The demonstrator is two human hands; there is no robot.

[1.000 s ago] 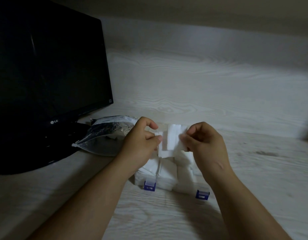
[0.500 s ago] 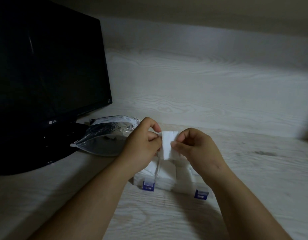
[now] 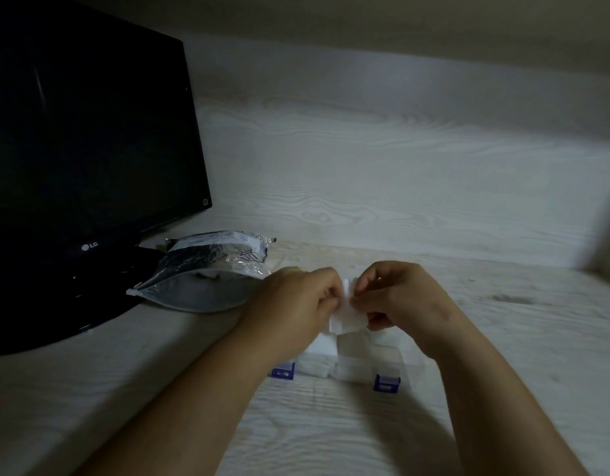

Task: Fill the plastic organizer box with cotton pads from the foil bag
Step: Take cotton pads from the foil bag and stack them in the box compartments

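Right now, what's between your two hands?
A white cotton pad: the left hand and right hand both pinch it from either side, just above the box. The head view shows it.

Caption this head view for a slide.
Left hand and right hand pinch a cotton pad over the organizer box, foil bag by the monitor.

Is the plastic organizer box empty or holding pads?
Holding pads: white cotton pads fill front compartments of the plastic organizer box, behind blue latches.
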